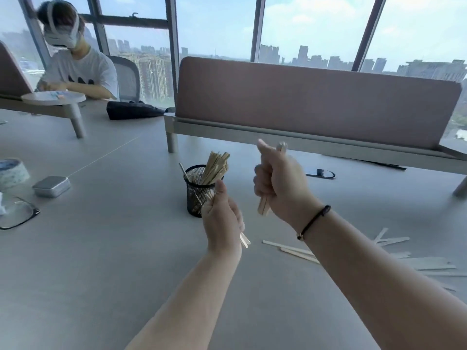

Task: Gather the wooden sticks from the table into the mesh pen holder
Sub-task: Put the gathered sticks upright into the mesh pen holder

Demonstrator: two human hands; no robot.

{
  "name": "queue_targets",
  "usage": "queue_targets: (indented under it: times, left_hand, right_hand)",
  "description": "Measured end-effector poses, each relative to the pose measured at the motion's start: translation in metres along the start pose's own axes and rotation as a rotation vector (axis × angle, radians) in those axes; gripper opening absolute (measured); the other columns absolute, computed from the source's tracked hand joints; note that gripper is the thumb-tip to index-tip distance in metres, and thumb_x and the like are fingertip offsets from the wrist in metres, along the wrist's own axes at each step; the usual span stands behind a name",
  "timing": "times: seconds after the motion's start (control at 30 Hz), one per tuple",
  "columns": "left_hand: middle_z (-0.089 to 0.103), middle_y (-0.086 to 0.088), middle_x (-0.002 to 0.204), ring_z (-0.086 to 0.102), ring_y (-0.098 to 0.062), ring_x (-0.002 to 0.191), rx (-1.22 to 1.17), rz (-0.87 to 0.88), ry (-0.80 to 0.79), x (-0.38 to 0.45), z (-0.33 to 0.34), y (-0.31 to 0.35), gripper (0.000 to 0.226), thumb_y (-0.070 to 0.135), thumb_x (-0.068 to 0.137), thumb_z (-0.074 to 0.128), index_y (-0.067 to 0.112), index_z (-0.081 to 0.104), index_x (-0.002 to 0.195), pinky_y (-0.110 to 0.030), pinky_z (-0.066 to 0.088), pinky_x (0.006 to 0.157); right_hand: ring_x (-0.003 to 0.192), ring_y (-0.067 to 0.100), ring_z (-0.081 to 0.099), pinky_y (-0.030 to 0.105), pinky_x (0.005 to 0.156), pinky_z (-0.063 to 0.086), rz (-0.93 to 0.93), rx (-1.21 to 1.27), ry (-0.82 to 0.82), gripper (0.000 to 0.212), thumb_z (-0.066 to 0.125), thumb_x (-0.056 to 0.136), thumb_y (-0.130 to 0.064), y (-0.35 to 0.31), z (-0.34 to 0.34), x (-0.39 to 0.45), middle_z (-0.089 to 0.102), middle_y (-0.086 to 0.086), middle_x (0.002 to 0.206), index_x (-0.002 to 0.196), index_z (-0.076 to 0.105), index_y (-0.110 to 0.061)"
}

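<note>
A black mesh pen holder (pixel 193 195) stands on the grey table (pixel 113 248), with several wooden sticks (pixel 216 168) leaning out of it. My left hand (pixel 221 218) is raised just right of the holder and grips a small bundle of sticks, whose ends show above and below the fist. Higher and further right, my right hand (pixel 280 183) grips another bundle upright in a fist. More loose sticks (pixel 290 250) lie flat on the table under my right forearm, and others (pixel 394 242) lie further right.
A pink desk divider (pixel 316 102) on a raised shelf runs behind the holder. A phone (pixel 321 173) lies beneath the shelf. At the left are a metal tin (pixel 51 186), a tape roll (pixel 12 173) and glasses (pixel 17 213). Another person (pixel 75 61) sits at far left.
</note>
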State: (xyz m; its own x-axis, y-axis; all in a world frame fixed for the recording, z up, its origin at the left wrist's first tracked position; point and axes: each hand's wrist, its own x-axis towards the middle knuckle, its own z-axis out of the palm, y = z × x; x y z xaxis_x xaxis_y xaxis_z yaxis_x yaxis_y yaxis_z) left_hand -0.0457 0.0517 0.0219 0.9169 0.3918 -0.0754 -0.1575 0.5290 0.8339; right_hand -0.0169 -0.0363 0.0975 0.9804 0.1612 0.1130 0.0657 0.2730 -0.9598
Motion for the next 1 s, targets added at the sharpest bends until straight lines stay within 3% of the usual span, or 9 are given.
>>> queue_targets:
  times: [0.17, 0.27, 0.33, 0.47, 0.57, 0.67, 0.77, 0.9, 1.0]
  left_hand:
    - [0.010, -0.003, 0.059, 0.011, -0.018, 0.051, -0.028, -0.010, 0.058, -0.001, 0.003, -0.011, 0.055, 0.040, 0.102, 0.049, 0.019, 0.014, 0.066, -0.021, 0.014, 0.042]
    - [0.010, -0.015, 0.063, 0.011, -0.030, 0.061, 0.056, 0.048, 0.067, 0.001, 0.004, -0.017, 0.060, 0.055, 0.090, 0.052, 0.015, 0.014, 0.065, -0.032, 0.016, 0.051]
    - [0.012, -0.017, 0.064, 0.013, -0.031, 0.064, 0.068, 0.049, 0.090, 0.004, 0.002, -0.017, 0.063, 0.064, 0.079, 0.051, 0.015, 0.015, 0.063, -0.035, 0.017, 0.055]
    - [0.015, 0.002, 0.060, 0.016, -0.025, 0.064, 0.038, 0.046, 0.104, 0.008, 0.002, -0.016, 0.058, 0.044, 0.099, 0.054, 0.021, 0.018, 0.059, -0.038, 0.020, 0.060]
    - [0.015, 0.005, 0.058, 0.016, -0.016, 0.059, 0.055, 0.117, 0.079, 0.009, 0.001, -0.013, 0.058, 0.031, 0.102, 0.053, 0.024, 0.017, 0.057, -0.031, 0.019, 0.056]
    - [0.016, 0.007, 0.055, 0.016, -0.014, 0.057, 0.090, 0.141, 0.084, 0.011, 0.000, -0.013, 0.059, 0.027, 0.101, 0.054, 0.024, 0.017, 0.055, -0.028, 0.019, 0.054]
    - [0.016, 0.005, 0.056, 0.016, -0.017, 0.058, 0.081, 0.124, 0.101, 0.014, -0.003, -0.011, 0.058, 0.031, 0.100, 0.057, 0.023, 0.017, 0.057, -0.033, 0.019, 0.056]
    - [0.014, 0.001, 0.056, 0.014, -0.026, 0.062, 0.059, 0.107, 0.115, 0.014, -0.005, -0.002, 0.062, 0.043, 0.095, 0.060, 0.020, 0.016, 0.057, -0.042, 0.017, 0.059]
    - [0.010, -0.002, 0.059, 0.008, -0.024, 0.058, -0.014, 0.146, 0.072, 0.010, -0.007, 0.015, 0.065, 0.067, 0.082, 0.052, 0.020, 0.014, 0.060, -0.037, 0.009, 0.055]
  right_hand:
    - [0.039, 0.017, 0.022, 0.027, 0.046, 0.031, -0.099, 0.064, 0.021, 0.061, 0.053, 0.099, -0.038, -0.028, 0.061, 0.061, 0.027, -0.003, 0.041, 0.044, 0.031, -0.025]
    - [0.039, 0.017, 0.034, 0.032, 0.053, 0.037, -0.114, -0.074, 0.007, 0.065, 0.053, 0.099, -0.040, -0.018, 0.092, 0.089, 0.035, -0.003, 0.041, 0.038, 0.039, -0.023]
    - [0.043, 0.019, 0.041, 0.033, 0.057, 0.044, -0.099, -0.167, -0.003, 0.057, 0.056, 0.099, -0.038, -0.006, 0.104, 0.101, 0.039, -0.002, 0.043, 0.046, 0.042, -0.020]
    - [0.050, 0.021, 0.055, 0.026, 0.053, 0.052, -0.108, -0.373, -0.043, 0.042, 0.064, 0.097, -0.026, 0.013, 0.107, 0.107, 0.054, 0.006, 0.051, 0.060, 0.050, -0.010]
    - [0.062, 0.022, 0.063, 0.042, 0.076, 0.060, -0.145, -0.508, -0.066, 0.029, 0.070, 0.092, -0.025, 0.019, 0.100, 0.109, 0.066, 0.002, 0.054, 0.069, 0.059, -0.012]
    - [0.070, 0.021, 0.068, 0.047, 0.084, 0.060, -0.163, -0.631, -0.086, 0.022, 0.071, 0.091, -0.029, 0.017, 0.093, 0.106, 0.074, 0.003, 0.066, 0.077, 0.067, -0.012]
    - [0.067, 0.012, 0.064, 0.032, 0.069, 0.057, -0.263, -0.775, -0.073, 0.020, 0.069, 0.092, -0.031, 0.012, 0.084, 0.093, 0.075, -0.001, 0.075, 0.079, 0.068, -0.016]
    - [0.075, 0.022, 0.067, 0.033, 0.070, 0.055, -0.359, -0.616, 0.068, 0.024, 0.068, 0.092, -0.031, 0.011, 0.055, 0.064, 0.075, 0.011, 0.087, 0.083, 0.069, -0.009]
    - [0.072, 0.009, 0.065, 0.030, 0.068, 0.052, -0.358, -0.604, 0.164, 0.021, 0.068, 0.092, -0.028, 0.024, 0.009, 0.028, 0.074, 0.007, 0.081, 0.082, 0.069, -0.009]
